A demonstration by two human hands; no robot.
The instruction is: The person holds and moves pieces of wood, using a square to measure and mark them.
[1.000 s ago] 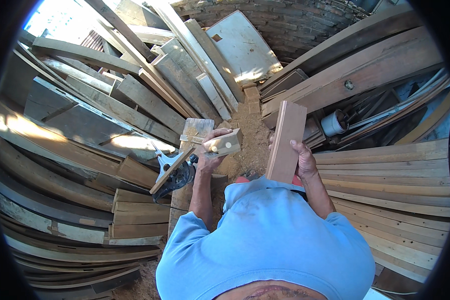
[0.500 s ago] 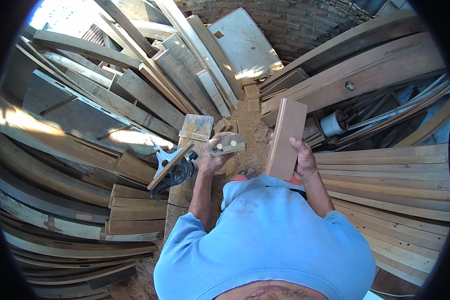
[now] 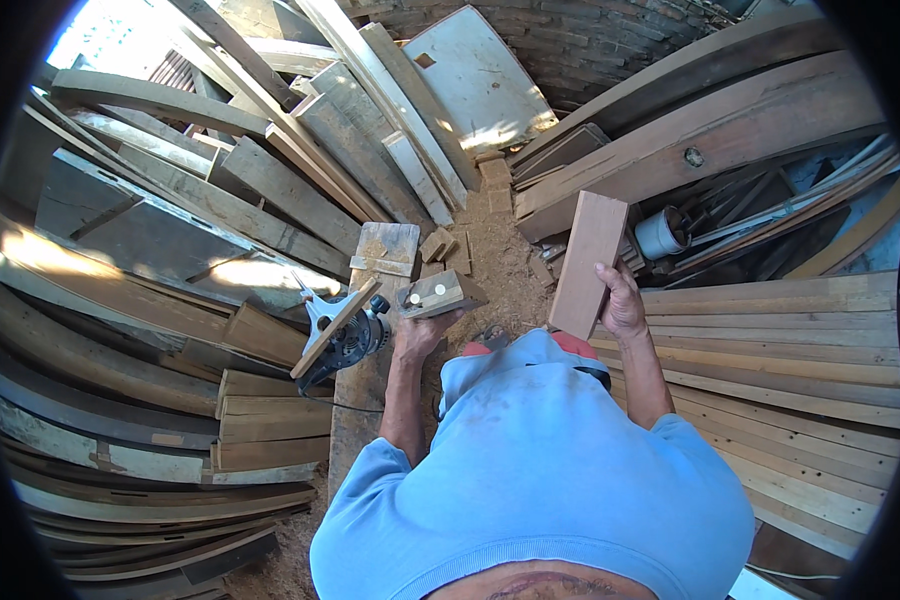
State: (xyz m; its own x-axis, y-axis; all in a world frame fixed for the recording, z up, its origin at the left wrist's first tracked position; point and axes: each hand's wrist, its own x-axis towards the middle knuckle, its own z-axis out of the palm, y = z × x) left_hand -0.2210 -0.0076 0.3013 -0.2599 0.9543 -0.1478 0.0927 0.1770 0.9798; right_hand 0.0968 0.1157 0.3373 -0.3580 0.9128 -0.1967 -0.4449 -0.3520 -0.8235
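My left hand [image 3: 422,334] grips a small wooden block [image 3: 438,292] from below; two pale round spots show on its face. In my right hand [image 3: 622,302] is a short reddish-brown board [image 3: 588,262], held upright at a slant with its broad face showing. The thumb lies along the board's right edge, and the other fingers are mostly hidden behind it. The block and the board are apart. Left of my left hand, a power tool [image 3: 348,335] with a wooden strip [image 3: 334,328] across it rests by a narrow bench [image 3: 362,400].
Small wood offcuts [image 3: 438,244] and a flat board piece [image 3: 388,246] lie beyond my left hand. Sawdust [image 3: 510,262] covers the ground ahead. Stacked planks [image 3: 790,345] flank me on the right, near a white pot [image 3: 662,234]; curved timbers [image 3: 110,390] fill the left.
The board has turned so that its grooved edge no longer shows. My left hand has shifted slightly left and tilted the block; my right hand has moved slightly right.
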